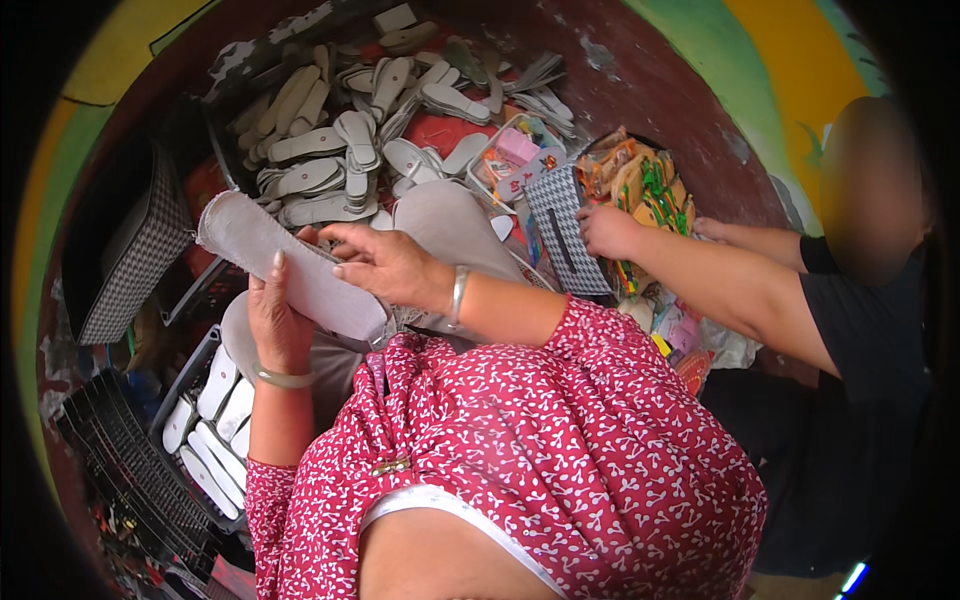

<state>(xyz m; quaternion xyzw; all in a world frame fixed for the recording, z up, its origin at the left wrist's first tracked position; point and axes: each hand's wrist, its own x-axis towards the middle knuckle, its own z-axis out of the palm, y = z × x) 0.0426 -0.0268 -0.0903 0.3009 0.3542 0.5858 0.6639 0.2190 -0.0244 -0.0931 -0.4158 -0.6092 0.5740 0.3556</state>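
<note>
A thick whitish-grey insole (265, 240) with a rough, frayed edge lies slantwise over my lap. My left hand (280, 315) grips its near edge, the thumb pressed on the upper face. My right hand (390, 262) is at the far edge of the same insole, its fingers bent over the rim and its thumb near the face. Whether a small tool or thread is between those fingers, I cannot make out. Loose threads hang at the insole's lower right end.
Ahead lie heaps of stacked insoles (320, 145). White insoles fill a crate (215, 345) at left, near a checkered box (135, 240). At right, another person's hand (610, 232) touches a checkered basket (568, 230) of wrapped packets. A small plastic tub (490, 180) stands beside it.
</note>
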